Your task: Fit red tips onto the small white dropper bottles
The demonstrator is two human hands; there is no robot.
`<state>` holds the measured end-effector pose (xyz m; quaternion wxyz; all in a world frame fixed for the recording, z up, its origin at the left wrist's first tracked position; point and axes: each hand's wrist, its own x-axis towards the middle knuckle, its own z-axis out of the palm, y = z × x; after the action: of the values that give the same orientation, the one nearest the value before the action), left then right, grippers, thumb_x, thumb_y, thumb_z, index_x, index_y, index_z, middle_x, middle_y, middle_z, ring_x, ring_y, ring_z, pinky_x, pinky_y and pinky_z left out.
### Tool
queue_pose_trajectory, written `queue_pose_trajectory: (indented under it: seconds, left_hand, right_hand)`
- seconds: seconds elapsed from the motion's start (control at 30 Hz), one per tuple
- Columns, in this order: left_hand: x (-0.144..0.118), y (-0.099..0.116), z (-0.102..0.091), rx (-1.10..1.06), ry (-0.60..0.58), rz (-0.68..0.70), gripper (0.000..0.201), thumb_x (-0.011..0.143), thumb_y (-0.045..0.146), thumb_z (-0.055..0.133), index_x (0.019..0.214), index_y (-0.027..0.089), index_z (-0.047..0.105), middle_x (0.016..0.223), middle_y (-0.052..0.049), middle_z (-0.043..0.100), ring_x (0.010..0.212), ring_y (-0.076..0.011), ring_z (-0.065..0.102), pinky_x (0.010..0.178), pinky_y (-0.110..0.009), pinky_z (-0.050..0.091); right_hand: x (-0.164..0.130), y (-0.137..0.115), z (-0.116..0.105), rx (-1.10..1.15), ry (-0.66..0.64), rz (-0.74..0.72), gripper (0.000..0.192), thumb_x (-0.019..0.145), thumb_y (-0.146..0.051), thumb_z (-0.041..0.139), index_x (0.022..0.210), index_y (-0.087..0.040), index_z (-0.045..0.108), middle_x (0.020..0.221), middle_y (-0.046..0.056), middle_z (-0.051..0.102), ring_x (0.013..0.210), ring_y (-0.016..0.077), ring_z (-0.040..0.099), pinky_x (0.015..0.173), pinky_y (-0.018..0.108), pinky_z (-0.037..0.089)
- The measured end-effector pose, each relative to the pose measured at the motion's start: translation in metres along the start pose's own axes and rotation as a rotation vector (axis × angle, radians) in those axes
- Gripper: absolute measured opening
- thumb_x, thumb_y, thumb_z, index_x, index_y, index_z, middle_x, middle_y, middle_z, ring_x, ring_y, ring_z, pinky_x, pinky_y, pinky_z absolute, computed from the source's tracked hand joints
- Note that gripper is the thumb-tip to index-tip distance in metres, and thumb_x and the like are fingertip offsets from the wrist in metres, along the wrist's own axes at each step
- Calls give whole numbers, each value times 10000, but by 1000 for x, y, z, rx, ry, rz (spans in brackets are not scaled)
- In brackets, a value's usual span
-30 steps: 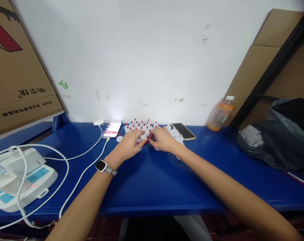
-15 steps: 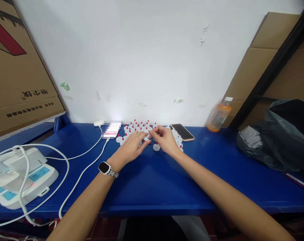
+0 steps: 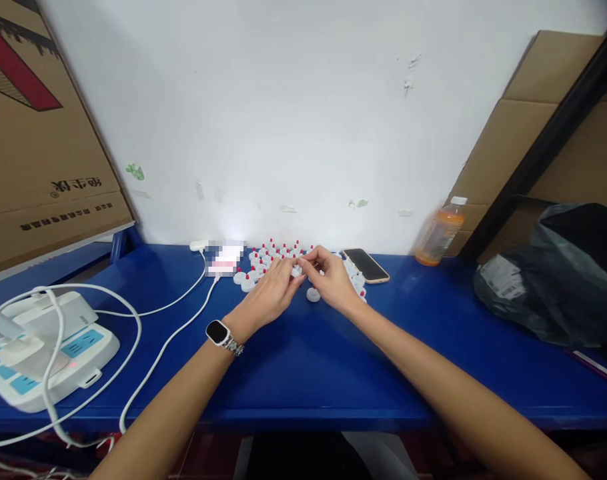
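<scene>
My left hand [image 3: 267, 293] is closed on a small white plastic cap [image 3: 296, 271], held by the thumb and fingertips. My right hand [image 3: 331, 277] meets it from the other side, its thumb and index finger pinched at the same cap. The fingers cover most of this piece. Behind and left of the hands stand several white caps with red tips [image 3: 247, 285]. More lie partly hidden beside my right hand. One single white cap [image 3: 313, 295] sits on the blue table in front of the hands; no red tip shows on it.
A phone with a lit screen [image 3: 226, 259] lies left of the caps, a dark phone [image 3: 366, 265] to their right. White cables run to a power strip [image 3: 96, 353]. An orange drink bottle [image 3: 441, 232] and a dark plastic bag [image 3: 523, 287] stand at the right.
My left thumb has come up to the cap between my hands. The red tip seen earlier above the single near cap no longer shows. The view has shifted slightly.
</scene>
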<state>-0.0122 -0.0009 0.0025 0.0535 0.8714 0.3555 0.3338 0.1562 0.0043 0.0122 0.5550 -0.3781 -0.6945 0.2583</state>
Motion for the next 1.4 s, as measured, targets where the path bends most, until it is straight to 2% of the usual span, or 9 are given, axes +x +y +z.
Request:
queue_pose_trajectory:
  seconds: [0.13, 0.27, 0.4, 0.63, 0.77, 0.93, 1.1, 1.23, 1.4]
  left_hand:
    - [0, -12, -4, -43, 16, -55, 562, 979, 482, 481, 1428, 185, 322, 1258, -123, 531, 1196, -263, 505, 1054, -463, 426]
    - [0, -19, -9, -9, 8, -113, 417, 994, 480, 430, 1295, 198, 487, 1228, -106, 554, 1211, -269, 493, 1058, -476, 415]
    - [1, -19, -8, -6, -20, -102, 333, 997, 464, 424, 1168, 220, 572, 1172, -81, 559, 1165, -249, 506, 1046, -455, 421]
    - [1, -19, -5, 6, -48, -92, 318, 1002, 454, 411, 1098, 228, 613, 1124, -75, 567, 1110, -242, 521, 1020, -455, 426]
    - [3, -20, -4, 16, -52, -79, 314, 1001, 445, 413, 1089, 227, 620, 1100, -75, 569, 1067, -243, 532, 990, -457, 443]
    - [6, -18, -1, 27, -43, -47, 277, 1005, 394, 409, 1069, 222, 617, 1062, -70, 598, 1033, -240, 546, 966, -447, 450]
    - [14, -6, 4, 35, -54, -11, 267, 1007, 368, 401, 1063, 224, 619, 1066, -72, 614, 1039, -245, 551, 950, -439, 453]
    - [29, 2, 11, 66, -97, 45, 244, 1005, 332, 400, 1038, 213, 610, 1035, -69, 622, 1012, -244, 555, 923, -438, 457]
    - [54, 11, 24, 84, -112, 96, 255, 1006, 327, 389, 1014, 202, 611, 1007, -72, 617, 977, -240, 557, 899, -429, 464]
  right_hand:
    - [16, 7, -18, -101, -15, 14, 201, 870, -388, 619, 843, -194, 578, 746, 10, 652, 686, 145, 591, 620, 251, 434]
    - [30, 24, -31, -311, -172, 48, 107, 858, -281, 612, 821, -181, 612, 743, 9, 662, 666, 136, 590, 624, 246, 431]
    - [36, 39, -29, -500, -348, 2, 68, 854, -203, 590, 806, -178, 630, 738, 11, 680, 672, 132, 593, 632, 236, 408]
    - [46, 46, -26, -699, -435, -24, 76, 826, -152, 596, 816, -180, 665, 814, 34, 720, 741, 152, 626, 669, 238, 402]
    - [47, 45, -30, -686, -405, -36, 99, 828, -203, 630, 909, -184, 683, 793, 22, 720, 726, 157, 628, 676, 248, 398]
    - [32, 28, -50, -634, -239, -2, 170, 910, -282, 546, 969, -188, 675, 743, 5, 700, 651, 138, 594, 643, 246, 384]
    - [6, 18, -81, -732, -240, -28, 164, 891, -234, 535, 832, -194, 683, 764, 26, 707, 732, 167, 607, 696, 264, 389]
    - [-1, 25, -102, -793, -209, 55, 190, 899, -232, 510, 837, -193, 685, 751, 26, 709, 672, 160, 600, 656, 268, 375]
    - [0, 33, -108, -825, -237, 115, 125, 861, -277, 596, 886, -210, 699, 779, 10, 731, 703, 163, 637, 701, 278, 380]
